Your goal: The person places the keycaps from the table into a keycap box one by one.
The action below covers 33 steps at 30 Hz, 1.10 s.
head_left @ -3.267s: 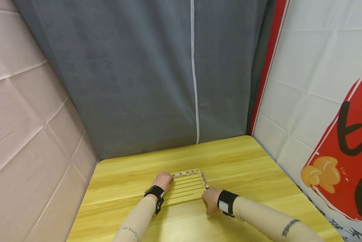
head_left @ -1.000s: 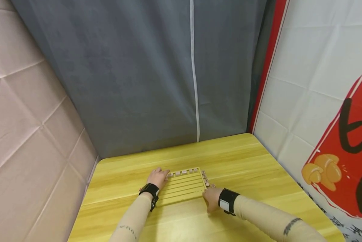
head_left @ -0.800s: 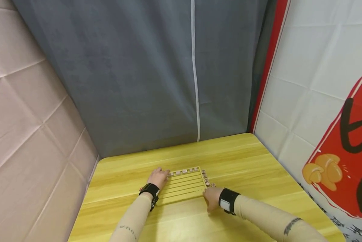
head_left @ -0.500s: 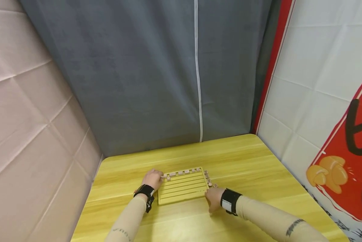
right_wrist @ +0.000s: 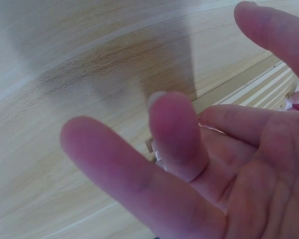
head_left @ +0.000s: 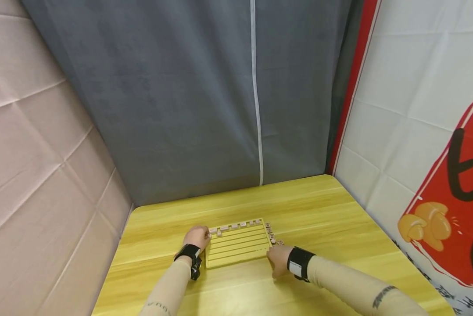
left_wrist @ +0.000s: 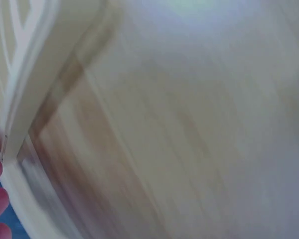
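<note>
A yellow slotted tray is seen at the lower centre of the head view, laid flat on the wood-grain worktop. Its top groove is occupied by a row of pale keycap-like blocks of differing widths; a lone pale block is set just below that row, towards the tray's upper left corner. At the upper left edge, a small whitish piece is pinched by the fingers of the left hand; in the left wrist view, only curled fingertips are shown at the left border. The tray's lower right corner is touched by a finger of the right hand, whose fingers are held spread. Beside the tray's right edge, darker-sided blocks are lined up. Black wristbands are worn over cream sleeves. The upper frame is filled by a grey curtain, flanked by a pinkish sheet at left and a red-printed white banner at right.
</note>
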### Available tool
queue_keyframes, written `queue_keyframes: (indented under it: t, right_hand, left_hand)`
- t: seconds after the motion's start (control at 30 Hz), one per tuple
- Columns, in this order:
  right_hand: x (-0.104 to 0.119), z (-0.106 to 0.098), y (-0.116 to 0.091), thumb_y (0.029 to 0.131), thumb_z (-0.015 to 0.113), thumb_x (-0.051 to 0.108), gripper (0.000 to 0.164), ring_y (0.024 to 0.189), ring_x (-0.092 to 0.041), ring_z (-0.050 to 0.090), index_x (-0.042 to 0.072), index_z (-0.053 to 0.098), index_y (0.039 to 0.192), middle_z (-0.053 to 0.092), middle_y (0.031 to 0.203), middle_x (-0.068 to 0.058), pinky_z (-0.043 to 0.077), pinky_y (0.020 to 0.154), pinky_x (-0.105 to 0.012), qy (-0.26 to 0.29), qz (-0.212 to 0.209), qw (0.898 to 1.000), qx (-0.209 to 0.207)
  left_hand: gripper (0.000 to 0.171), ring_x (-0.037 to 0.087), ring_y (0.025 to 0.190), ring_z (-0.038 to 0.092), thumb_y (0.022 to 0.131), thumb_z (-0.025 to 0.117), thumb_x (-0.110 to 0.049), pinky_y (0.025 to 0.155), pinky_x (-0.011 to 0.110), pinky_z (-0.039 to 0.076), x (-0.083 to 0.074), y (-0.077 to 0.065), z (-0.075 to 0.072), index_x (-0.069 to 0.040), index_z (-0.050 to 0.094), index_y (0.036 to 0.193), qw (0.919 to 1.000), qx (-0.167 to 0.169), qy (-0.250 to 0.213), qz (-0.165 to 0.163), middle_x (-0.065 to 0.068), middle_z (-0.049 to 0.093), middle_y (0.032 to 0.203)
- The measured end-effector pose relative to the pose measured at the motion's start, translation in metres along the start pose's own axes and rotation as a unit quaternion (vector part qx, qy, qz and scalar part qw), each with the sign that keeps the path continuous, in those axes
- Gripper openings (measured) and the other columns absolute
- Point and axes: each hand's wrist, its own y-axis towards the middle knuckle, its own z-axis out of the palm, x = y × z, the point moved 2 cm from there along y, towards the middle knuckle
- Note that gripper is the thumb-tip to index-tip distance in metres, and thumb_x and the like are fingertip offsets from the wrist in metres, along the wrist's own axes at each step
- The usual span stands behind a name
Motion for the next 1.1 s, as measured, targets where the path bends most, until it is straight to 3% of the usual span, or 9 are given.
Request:
queue_keyframes:
  t: [0.17,0.37,0.8,0.93,1.0,1.1]
  right_hand:
    - [-0.001,0.003,0.002,0.071,0.081,0.038,0.057,0.099,-0.022,0.062,0.003,0.066,0.114,0.066,0.105,-0.007,0.05,0.09,-0.031,-0.001,-0.001,1.0,0.001]
    - [-0.004,0.007,0.003,0.069,0.081,0.038,0.056,0.096,-0.02,0.062,0.004,0.066,0.11,0.065,0.1,-0.006,0.05,0.088,-0.031,0.004,-0.004,1.0,-0.003]
    - [-0.005,0.006,0.005,0.07,0.082,0.037,0.059,0.101,-0.022,0.061,0.004,0.066,0.115,0.066,0.107,-0.007,0.049,0.092,-0.032,0.012,0.009,1.0,0.007]
    - [-0.004,0.005,0.006,0.072,0.081,0.036,0.059,0.108,-0.022,0.06,0.004,0.065,0.119,0.065,0.113,-0.007,0.046,0.097,-0.033,0.015,0.01,1.0,0.017]
    - [-0.004,0.004,0.007,0.072,0.08,0.036,0.057,0.109,-0.022,0.059,0.005,0.065,0.118,0.065,0.114,-0.007,0.044,0.099,-0.033,0.009,0.008,1.0,0.02]
    - [-0.001,0.0,0.007,0.072,0.08,0.036,0.052,0.107,-0.022,0.06,0.006,0.068,0.113,0.067,0.109,-0.006,0.044,0.099,-0.035,0.007,0.007,1.0,0.021]
  left_hand:
    - [0.005,0.018,0.067,0.055,0.082,0.072,-0.012,0.062,0.038,0.048,0.007,-0.002,0.004,-0.009,0.069,0.084,0.9965,0.014,-0.07,-0.044,0.0,0.059,0.073]
    - [0.01,0.018,0.073,0.058,0.083,0.071,-0.016,0.067,0.038,0.049,0.013,-0.003,0.012,-0.01,0.069,0.091,0.9909,0.028,-0.102,-0.083,-0.001,0.062,0.08]
    - [0.01,0.018,0.068,0.053,0.083,0.072,-0.015,0.063,0.038,0.047,0.011,-0.005,0.011,-0.008,0.068,0.088,0.9887,0.009,-0.126,-0.081,0.001,0.057,0.077]
    - [0.015,0.024,0.078,0.061,0.087,0.069,-0.016,0.069,0.043,0.051,-0.002,0.0,-0.001,-0.006,0.07,0.098,0.9882,-0.006,-0.129,-0.082,0.006,0.064,0.088]
    - [0.018,0.026,0.086,0.063,0.089,0.066,-0.016,0.074,0.044,0.052,-0.015,0.01,-0.005,-0.006,0.07,0.103,0.9902,-0.017,-0.123,-0.063,0.007,0.066,0.096]
    - [0.022,0.027,0.095,0.063,0.091,0.064,-0.018,0.08,0.044,0.052,-0.042,0.029,-0.006,-0.007,0.07,0.109,0.993,-0.006,-0.117,-0.011,0.008,0.067,0.104]
